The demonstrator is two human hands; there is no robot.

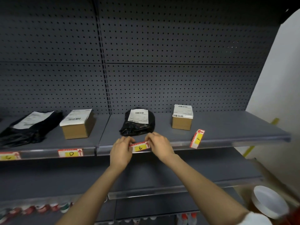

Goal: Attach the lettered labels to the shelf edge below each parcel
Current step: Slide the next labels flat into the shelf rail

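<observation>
Two hands work one label at the front rail of the shelf [227,140]: the left hand [121,151] pinches the left end of the E label [140,147] and the right hand [159,146] pinches its right end, both grasping the strip and holding it against the rail directly below the black poly-bag parcel [138,122]. Further left, the C label [9,156] and D label [71,153] sit flat in the rail, D below a brown box [78,127] and C below a second black bag [30,127]. To the right, the F label [197,138] leans loose and tilted against the shelf edge, below the small carton [182,117] but not seated. Risks, judged from this arrangement: the E label sits slightly skewed, its right end higher than its left, so pressing it home unevenly could leave it crooked or let one end spring out of the channel. Fingers cover both ends, so whether either end is already caught in the rail cannot be told. A push along the rail could shift E away from the centre of its parcel. The right forearm passes near the unseated F label, and a sideways sweep might knock it to the lower shelf [162,179]. A knuckle nudging the bag could disturb the pairing of label and parcel.
</observation>
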